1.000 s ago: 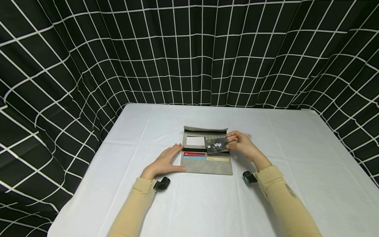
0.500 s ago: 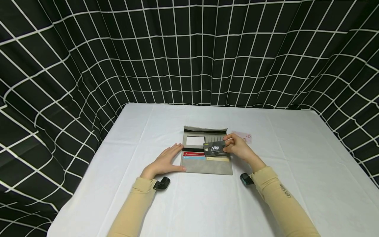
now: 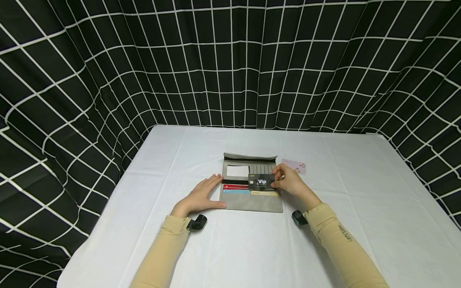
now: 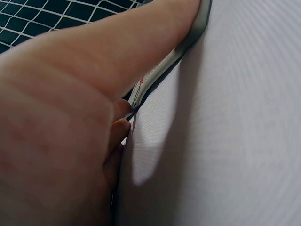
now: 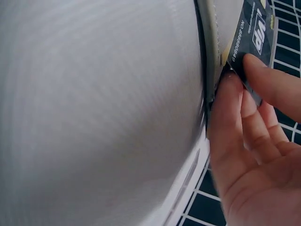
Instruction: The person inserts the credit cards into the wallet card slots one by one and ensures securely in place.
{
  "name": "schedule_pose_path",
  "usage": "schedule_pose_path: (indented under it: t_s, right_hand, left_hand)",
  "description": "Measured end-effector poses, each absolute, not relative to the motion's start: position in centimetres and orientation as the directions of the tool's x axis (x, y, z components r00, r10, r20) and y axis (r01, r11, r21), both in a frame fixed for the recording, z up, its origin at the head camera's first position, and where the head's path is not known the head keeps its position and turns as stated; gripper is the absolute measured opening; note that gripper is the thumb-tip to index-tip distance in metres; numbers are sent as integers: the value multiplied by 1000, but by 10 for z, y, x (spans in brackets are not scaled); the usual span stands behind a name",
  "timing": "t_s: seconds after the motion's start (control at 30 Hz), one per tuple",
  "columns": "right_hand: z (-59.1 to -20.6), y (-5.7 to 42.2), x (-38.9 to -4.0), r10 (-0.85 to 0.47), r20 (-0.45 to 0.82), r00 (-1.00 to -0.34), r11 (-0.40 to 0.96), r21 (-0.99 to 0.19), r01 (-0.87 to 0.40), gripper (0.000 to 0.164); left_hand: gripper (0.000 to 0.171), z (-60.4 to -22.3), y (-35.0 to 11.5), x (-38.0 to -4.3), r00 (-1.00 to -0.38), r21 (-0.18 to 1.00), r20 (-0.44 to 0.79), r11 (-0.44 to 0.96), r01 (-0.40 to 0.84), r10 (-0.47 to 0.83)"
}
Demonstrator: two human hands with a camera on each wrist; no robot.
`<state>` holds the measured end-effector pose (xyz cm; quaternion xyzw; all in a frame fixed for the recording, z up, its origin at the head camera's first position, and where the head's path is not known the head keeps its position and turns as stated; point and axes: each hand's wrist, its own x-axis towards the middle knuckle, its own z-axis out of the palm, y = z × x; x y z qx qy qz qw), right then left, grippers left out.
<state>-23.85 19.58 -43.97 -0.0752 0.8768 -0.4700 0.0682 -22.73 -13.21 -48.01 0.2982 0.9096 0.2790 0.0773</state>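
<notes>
A grey wallet (image 3: 264, 204) lies unfolded on the table. My left hand (image 3: 199, 198) rests along its left side with fingers spread, fingertips at the upper edge and the thumb at the lower corner. In the left wrist view the thumb reaches the wallet's rim (image 4: 162, 68). At the wallet's right side my right hand (image 3: 292, 184) pinches a dark "Vip" card (image 3: 258, 185) by its right end, thumb on the printed face. The card spans the right half of the wallet, close above the pocket with a yellow card (image 3: 265, 193); its lower edge sits right at that pocket.
Red cards (image 3: 235, 187) and a blue card (image 3: 235, 192) sit in the wallet's left pockets, below a white window (image 3: 237, 171). A pink card (image 3: 296, 166) lies on the white tablecloth (image 3: 245, 248) behind my right hand. Black gridded curtain (image 3: 230, 80) surrounds the table.
My right hand has moved slightly left and toward me with the dark card, which has levelled from a tilt. The pink card has come into fuller view. My left hand has stayed put.
</notes>
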Motion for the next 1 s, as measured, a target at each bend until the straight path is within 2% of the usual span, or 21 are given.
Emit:
schedule_pose_path:
  t_s: [0.23,0.57,1.0]
  right_hand:
    - [-440,198,-238,-201,-33,-979,614,-783,-100,39]
    - [-438,204,-233,-260,-22,-965,603,-785,-144,38]
    - [-436,206,-231,-272,-38,-962,616,-774,-144,37]
  left_hand:
    - [97,-479,-132,-227,-809,551,30,665,503,587]
    - [98,-479,-132,-226,-811,552,24,669,498,584]
    - [98,-479,-131,-227,-809,555,23,666,499,587]
